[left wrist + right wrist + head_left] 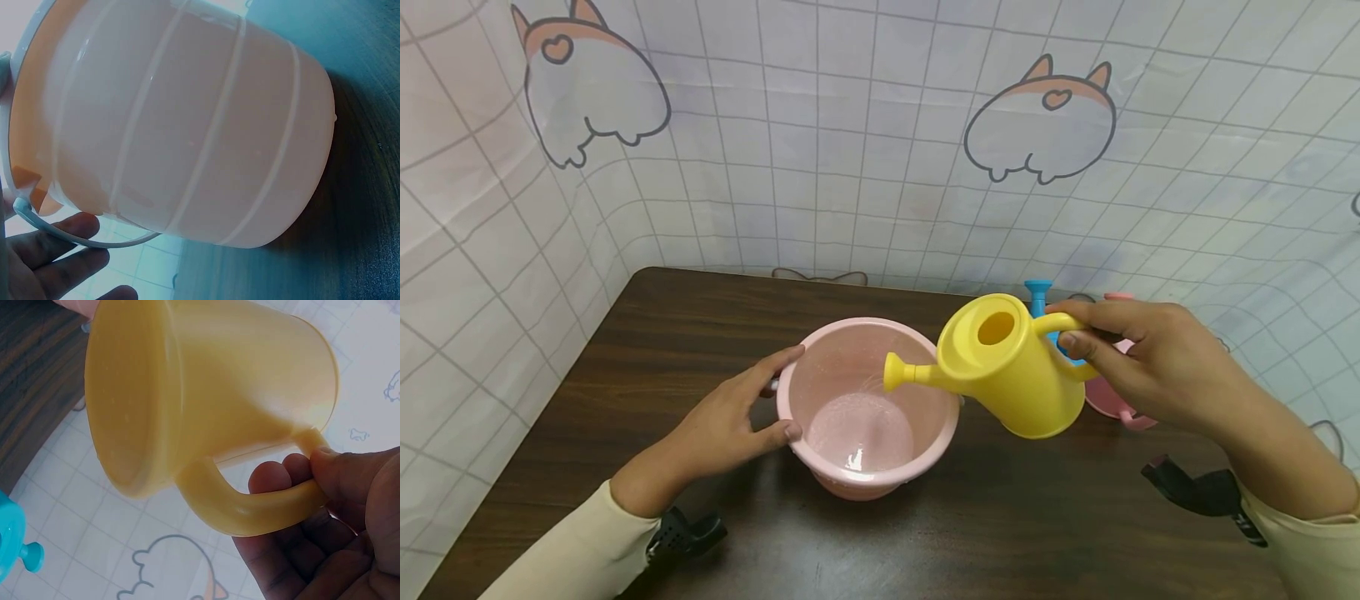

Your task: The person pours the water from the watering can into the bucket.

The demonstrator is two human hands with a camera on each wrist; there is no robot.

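A pale pink bucket (pixel 865 475) stands upright on the dark table. My left hand (pixel 722 425) grips its left rim, thumb and index finger over the edge; the left wrist view shows the other fingers (pixel 75 269) outside, beside the thin bail handle (pixel 128 242). My right hand (pixel 1157 358) holds a yellow watering can (pixel 1030 392) by its handle (pixel 262 512), thumb against curled fingers. The can is off the table, tilted left, its sprinkler head over the bucket's inside. Fine streaks of water fall from it, and the bucket's bottom looks wet and shiny.
Behind the yellow can, partly hidden, are a blue watering can (pixel 1038 293) and a pink one (pixel 1105 400). A white gridded cloth with cartoon animals (pixel 880 167) hangs behind the table (pixel 700 325). Black wrist mounts (pixel 688 533) are on both forearms.
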